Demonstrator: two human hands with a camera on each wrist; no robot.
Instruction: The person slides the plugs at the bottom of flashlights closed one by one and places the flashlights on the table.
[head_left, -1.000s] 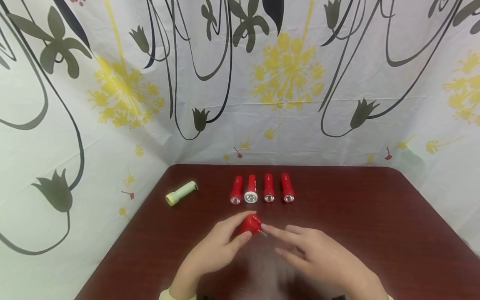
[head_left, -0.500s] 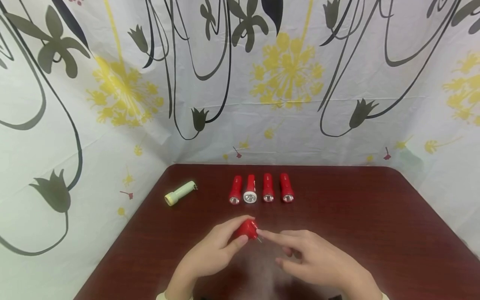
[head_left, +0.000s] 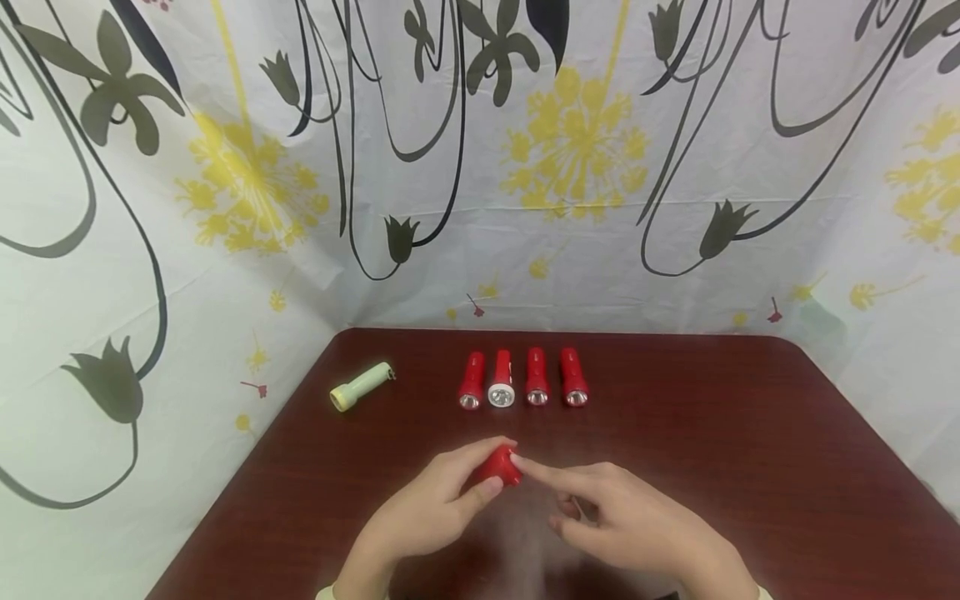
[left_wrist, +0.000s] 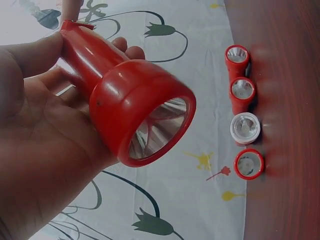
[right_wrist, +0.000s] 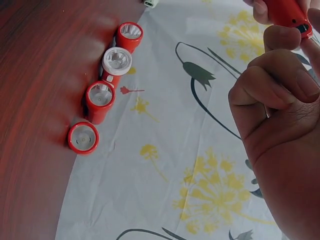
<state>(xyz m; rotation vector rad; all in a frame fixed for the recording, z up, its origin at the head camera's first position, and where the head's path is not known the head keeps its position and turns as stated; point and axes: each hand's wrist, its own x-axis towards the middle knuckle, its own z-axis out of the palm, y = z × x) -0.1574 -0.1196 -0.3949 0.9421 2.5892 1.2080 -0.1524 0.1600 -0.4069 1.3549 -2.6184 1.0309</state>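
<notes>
My left hand grips a red flashlight, thumb on one side and fingers on the other. In the left wrist view its wide clear lens faces the camera, and the narrower handle runs back into the palm. My right hand points its straight index finger at the flashlight's tail end, fingertip touching it. The other fingers of that hand are curled in. A dark slot shows at the tail in the right wrist view, next to the finger.
Farther back on the dark brown table several flashlights lie in a row: red ones, including a left one and a right one, and one with a white rim. A pale green flashlight lies left. Flower-patterned cloth hangs behind.
Thin metal prongs that stuck out of the flashlight's tail no longer show. The right index finger has come up against the tail, and both hands have lowered slightly.
</notes>
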